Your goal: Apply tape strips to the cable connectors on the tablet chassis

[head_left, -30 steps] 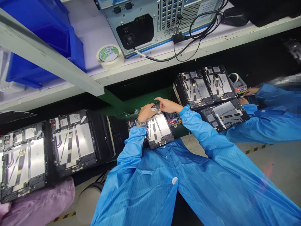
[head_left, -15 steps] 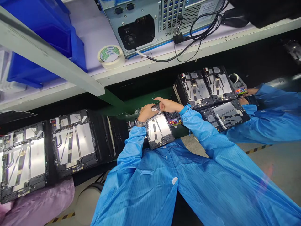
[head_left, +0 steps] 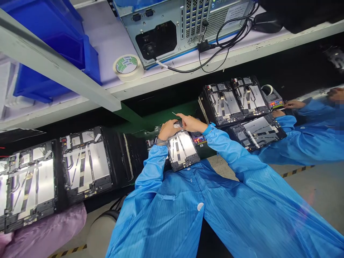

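"Since your bench is this crowded, what could go wrong?"

"Under the shelf [head_left: 204, 76] with its computer case [head_left: 161, 39], open tablet units [head_left: 86, 163] line the surface [head_left: 161, 118]. A careless sweep of my blue sleeve [head_left: 150, 168] could knock one."

"And the unit in front of you?"

"That tablet chassis [head_left: 182, 152] lies directly beneath my hands, just beside a small tester box [head_left: 199, 139] with lit readouts. My left hand [head_left: 167, 129] is curled over a small grey part [head_left: 177, 124] and seems to be gripping it. My right hand [head_left: 191, 123] reaches across with its forefinger out; I can't tell whether it's holding anything."

"The worst slip?"

"If my grip loosens, that part could drop onto the chassis, and a rushed pull could tear its thin taped strips [head_left: 176, 150]."
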### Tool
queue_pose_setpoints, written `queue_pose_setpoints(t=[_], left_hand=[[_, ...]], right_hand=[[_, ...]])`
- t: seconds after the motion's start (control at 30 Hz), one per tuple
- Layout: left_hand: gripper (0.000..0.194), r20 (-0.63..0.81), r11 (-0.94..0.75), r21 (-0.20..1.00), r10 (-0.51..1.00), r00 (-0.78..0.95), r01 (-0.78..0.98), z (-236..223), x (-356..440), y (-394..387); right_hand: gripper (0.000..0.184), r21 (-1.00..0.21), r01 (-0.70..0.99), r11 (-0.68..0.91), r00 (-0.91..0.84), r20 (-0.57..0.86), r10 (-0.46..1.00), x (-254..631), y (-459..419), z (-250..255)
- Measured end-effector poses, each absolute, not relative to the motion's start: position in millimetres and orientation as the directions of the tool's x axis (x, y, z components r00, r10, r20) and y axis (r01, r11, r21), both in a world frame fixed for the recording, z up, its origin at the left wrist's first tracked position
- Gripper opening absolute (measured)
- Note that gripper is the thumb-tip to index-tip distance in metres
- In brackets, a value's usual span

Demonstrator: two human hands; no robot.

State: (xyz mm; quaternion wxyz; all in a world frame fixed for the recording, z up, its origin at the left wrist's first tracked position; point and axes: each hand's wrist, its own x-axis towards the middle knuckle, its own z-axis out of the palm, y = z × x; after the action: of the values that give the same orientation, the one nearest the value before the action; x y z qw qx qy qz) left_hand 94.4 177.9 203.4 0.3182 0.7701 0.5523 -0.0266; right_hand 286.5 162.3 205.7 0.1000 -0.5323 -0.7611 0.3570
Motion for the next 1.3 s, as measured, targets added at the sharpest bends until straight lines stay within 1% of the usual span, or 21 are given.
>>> queue_pose_setpoints(t=[0.13, 0.27, 0.33, 0.4, 0.47, 0.5, 0.57, 0.63, 0.7, 0.77, 0.8, 0.87, 0.93, 1.03, 1.13, 1.23, 1.3], left_hand=[[0.067, -0.418, -0.238, 0.46, 0.792, 0.445, 0.855, 205.2, 89.3, 180.0], [0.082, -0.424, -0.313, 0.475, 0.738, 0.525, 0.823, 209.2, 85.1, 181.2], [0.084, -0.422, -0.308, 0.461, 0.75, 0.51, 0.833, 210.9, 86.9, 181.1], [0.082, -0.433, -0.285, 0.44, 0.764, 0.479, 0.852, 211.3, 90.2, 181.4], [0.082, -0.456, -0.262, 0.428, 0.764, 0.456, 0.865, 210.9, 92.9, 181.7], [0.082, -0.461, -0.256, 0.424, 0.765, 0.45, 0.869, 210.7, 93.2, 181.3], [0.084, -0.422, -0.27, 0.433, 0.783, 0.457, 0.86, 211.2, 91.2, 177.7], [0.084, -0.303, -0.315, 0.457, 0.824, 0.479, 0.832, 213.5, 86.0, 168.4], [0.079, -0.147, -0.384, 0.482, 0.85, 0.505, 0.788, 216.8, 79.4, 152.8], [0.07, -0.036, -0.461, 0.476, 0.841, 0.54, 0.749, 219.6, 73.9, 133.3], [0.065, -0.007, -0.495, 0.462, 0.827, 0.561, 0.736, 220.2, 72.2, 123.4], [0.057, 0.011, -0.542, 0.426, 0.804, 0.595, 0.725, 218.9, 70.6, 106.0], [0.052, 0.002, -0.559, 0.393, 0.795, 0.607, 0.731, 214.4, 70.5, 94.2], [0.049, -0.011, -0.557, 0.385, 0.794, 0.608, 0.736, 204.8, 69.9, 87.9], [0.05, 0.017, -0.51, 0.433, 0.829, 0.559, 0.743, 197.9, 66.2, 90.6], [0.049, 0.086, -0.443, 0.488, 0.882, 0.464, 0.752, 196.9, 58.8, 94.5], [0.048, 0.128, -0.391, 0.518, 0.915, 0.383, 0.761, 197.6, 51.6, 93.9]], right_hand=[[0.089, -0.578, 0.789, 0.207, -0.419, -0.259, 0.87, 285.2, 160.4, 209.6], [0.09, -0.531, 0.814, 0.238, -0.422, -0.258, 0.869, 284.8, 159.0, 215.1], [0.091, -0.509, 0.826, 0.244, -0.418, -0.262, 0.87, 283.3, 159.0, 217.0], [0.093, -0.483, 0.844, 0.234, -0.39, -0.252, 0.886, 283.1, 160.7, 216.6], [0.101, -0.477, 0.857, 0.194, -0.33, -0.22, 0.918, 287.0, 164.1, 212.4], [0.108, -0.499, 0.852, 0.159, -0.294, -0.206, 0.933, 290.8, 166.0, 208.4], [0.116, -0.613, 0.788, 0.058, -0.235, -0.214, 0.948, 301.0, 168.6, 196.8], [0.113, -0.763, 0.642, -0.078, -0.189, -0.256, 0.948, 311.1, 167.4, 181.9], [0.103, -0.871, 0.454, -0.185, -0.132, -0.271, 0.953, 316.7, 161.8, 166.5], [0.093, -0.931, 0.298, -0.212, -0.059, -0.239, 0.969, 316.0, 153.2, 153.3], [0.09, -0.949, 0.242, -0.203, -0.031, -0.217, 0.976, 313.7, 148.8, 148.1], [0.09, -0.968, 0.183, -0.172, -0.013, -0.178, 0.984, 307.4, 140.8, 140.5], [0.094, -0.972, 0.185, -0.146, -0.016, -0.152, 0.988, 301.4, 134.6, 137.0], [0.094, -0.962, 0.25, -0.109, -0.023, -0.118, 0.993, 295.4, 126.8, 138.6], [0.095, -0.934, 0.347, -0.081, -0.026, -0.096, 0.995, 289.5, 118.1, 144.8], [0.097, -0.9, 0.428, -0.089, 0.012, -0.092, 0.996, 280.2, 109.5, 147.9], [0.099, -0.887, 0.449, -0.109, 0.047, -0.098, 0.994, 273.0, 105.9, 146.4]])
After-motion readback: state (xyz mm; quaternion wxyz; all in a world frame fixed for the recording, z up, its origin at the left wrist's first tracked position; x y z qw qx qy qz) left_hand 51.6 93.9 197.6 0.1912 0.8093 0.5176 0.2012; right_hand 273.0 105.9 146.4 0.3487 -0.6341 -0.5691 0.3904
